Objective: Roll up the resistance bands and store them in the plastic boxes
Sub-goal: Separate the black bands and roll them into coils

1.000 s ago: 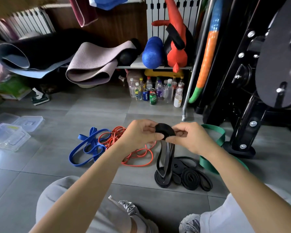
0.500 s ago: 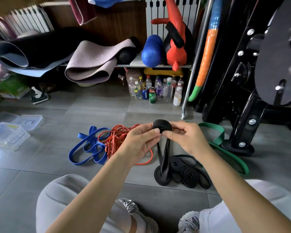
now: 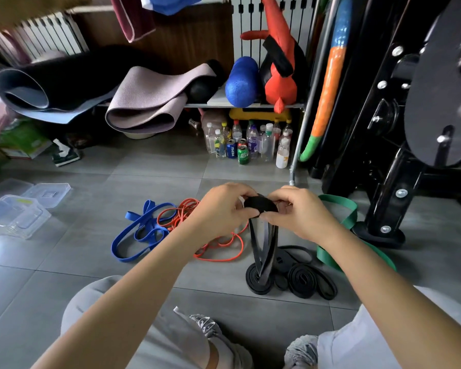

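Between my two hands sits a partly rolled black resistance band [image 3: 260, 205]; its loose tail hangs down to the floor. My left hand [image 3: 221, 211] pinches the roll from the left, and my right hand [image 3: 298, 211] pinches it from the right. More black bands [image 3: 301, 279] lie coiled on the tiles below. A blue band [image 3: 136, 234], an orange band [image 3: 218, 246] and a green band [image 3: 346, 219] lie loose on the floor. Clear plastic boxes [image 3: 13, 215] with a lid [image 3: 49, 190] stand at the far left.
Bottles and cans [image 3: 248, 145] cluster under a shelf holding rolled mats [image 3: 144, 102] and a blue foam roller [image 3: 241, 81]. A black gym machine [image 3: 399, 129] fills the right side. My knees and shoes [image 3: 208, 326] are at the bottom.
The roll of black band has turned a little further between my fingers, and both hands have stayed at about the same height over the floor.
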The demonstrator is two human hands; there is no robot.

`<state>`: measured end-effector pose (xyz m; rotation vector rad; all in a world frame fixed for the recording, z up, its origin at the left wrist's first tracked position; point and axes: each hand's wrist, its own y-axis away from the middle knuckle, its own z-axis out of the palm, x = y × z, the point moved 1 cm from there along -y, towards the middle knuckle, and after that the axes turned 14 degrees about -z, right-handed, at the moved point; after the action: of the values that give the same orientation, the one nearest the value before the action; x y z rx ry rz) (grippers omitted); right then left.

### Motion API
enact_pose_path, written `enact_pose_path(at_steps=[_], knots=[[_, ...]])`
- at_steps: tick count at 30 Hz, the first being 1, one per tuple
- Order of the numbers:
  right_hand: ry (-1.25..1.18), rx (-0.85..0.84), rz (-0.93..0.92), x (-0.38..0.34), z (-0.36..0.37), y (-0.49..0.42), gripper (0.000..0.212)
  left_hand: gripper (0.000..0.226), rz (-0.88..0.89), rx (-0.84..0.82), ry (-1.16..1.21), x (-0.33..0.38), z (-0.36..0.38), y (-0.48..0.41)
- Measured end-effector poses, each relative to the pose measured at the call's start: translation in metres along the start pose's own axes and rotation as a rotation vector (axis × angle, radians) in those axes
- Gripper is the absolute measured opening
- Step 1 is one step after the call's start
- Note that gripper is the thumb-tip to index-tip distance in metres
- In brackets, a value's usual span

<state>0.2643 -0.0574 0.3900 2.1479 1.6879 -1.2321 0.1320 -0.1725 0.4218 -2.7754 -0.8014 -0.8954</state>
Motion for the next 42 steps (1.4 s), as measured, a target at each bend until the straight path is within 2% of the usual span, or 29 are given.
enact_pose_path(at_steps=[4,6,9,11,13,15,16,18,20,22,24,25,27,31,34,36,37,38,39,42], knots=[[-0.126,0.082,0.033,0.007,-0.002,0.004,0.030,0.024,-0.147,-0.036,0.597,-0.008,-0.001,0.005],[-0.289,0.135,0.067,0.006,0.000,0.003,0.029,0.022,-0.166,-0.068,0.887,-0.010,0.003,0.006],[-0.548,0.190,0.027,-0.002,0.006,-0.002,0.030,0.019,-0.228,-0.210,1.363,-0.002,0.015,0.008],[-0.590,0.257,0.005,-0.006,0.008,-0.005,0.028,0.018,-0.230,-0.275,1.547,0.002,0.022,0.007],[-0.578,0.298,-0.011,-0.007,0.007,-0.008,0.024,0.021,-0.230,-0.317,1.635,0.004,0.024,0.006],[-0.535,0.285,-0.006,-0.006,0.004,-0.010,0.025,0.018,-0.260,-0.321,1.581,0.005,0.023,0.004],[-0.500,0.266,0.004,-0.004,0.002,-0.011,0.029,0.018,-0.270,-0.287,1.448,0.004,0.020,0.002],[-0.406,0.209,0.039,-0.002,-0.004,-0.012,0.031,0.026,-0.215,-0.112,0.928,0.000,0.007,-0.003],[-0.228,0.123,0.058,-0.002,-0.010,-0.015,0.026,0.040,-0.071,0.042,0.391,0.001,-0.011,-0.009],[-0.051,0.035,0.034,-0.004,-0.015,-0.020,0.028,0.041,0.060,0.049,0.012,0.010,-0.024,-0.014],[0.018,0.004,0.014,-0.010,-0.018,-0.026,0.031,0.032,0.149,0.037,-0.218,0.017,-0.031,-0.017],[0.017,0.008,0.004,-0.013,-0.020,-0.028,0.030,0.029,0.166,0.057,-0.242,0.020,-0.034,-0.018],[-0.038,0.050,-0.018,-0.017,-0.023,-0.030,0.029,0.026,0.156,0.122,-0.119,0.018,-0.037,-0.019],[-0.184,0.166,-0.050,-0.019,-0.027,-0.033,0.030,0.028,0.012,0.153,0.448,0.007,-0.033,-0.020],[-0.408,0.272,-0.040,-0.022,-0.026,-0.037,0.038,0.026,-0.079,0.023,0.921,0.009,-0.015,-0.017],[-0.432,0.292,-0.056,-0.023,-0.025,-0.039,0.036,0.024,-0.156,-0.123,1.254,0.013,-0.004,-0.014],[-0.405,0.279,-0.062,-0.023,-0.025,-0.039,0.034,0.024,-0.190,-0.160,1.317,0.013,-0.001,-0.014],[-0.357,0.253,-0.055,-0.022,-0.025,-0.039,0.031,0.026,-0.216,-0.152,1.276,0.013,0.000,-0.014],[-0.289,0.215,-0.040,-0.020,-0.026,-0.039,0.030,0.030,-0.225,-0.102,1.115,0.011,-0.001,-0.015],[0.012,0.052,-0.034,-0.012,-0.028,-0.039,0.025,0.037,-0.073,0.096,0.379,0.009,-0.014,-0.019]])
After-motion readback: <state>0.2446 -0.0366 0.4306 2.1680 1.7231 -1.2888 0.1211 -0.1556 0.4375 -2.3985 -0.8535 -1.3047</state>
